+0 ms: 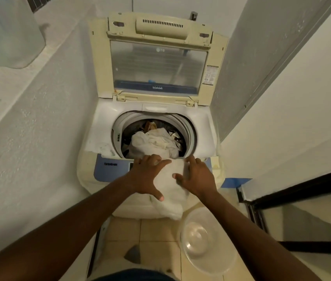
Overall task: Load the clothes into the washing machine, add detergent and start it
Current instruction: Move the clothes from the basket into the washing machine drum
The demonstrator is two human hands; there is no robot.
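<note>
A cream top-loading washing machine (103, 126) stands in front of me with its lid (158, 63) raised upright. Its drum (189, 128) holds a heap of clothes, mostly white, with darker pieces behind. A white cloth (170, 197) hangs from the drum's front edge over the blue control panel (109, 169) and down the machine's front. My left hand (146, 175) lies on the cloth's left side, fingers spread and gripping it. On the cloth's right edge, my right hand (198, 175) grips it too.
A clear plastic basin (207, 242) sits on the tiled floor right of the machine's foot. White walls close in on both sides. A dark-framed glass door (294, 195) stands at the right. A plastic-covered object (8, 31) rests on the ledge at upper left.
</note>
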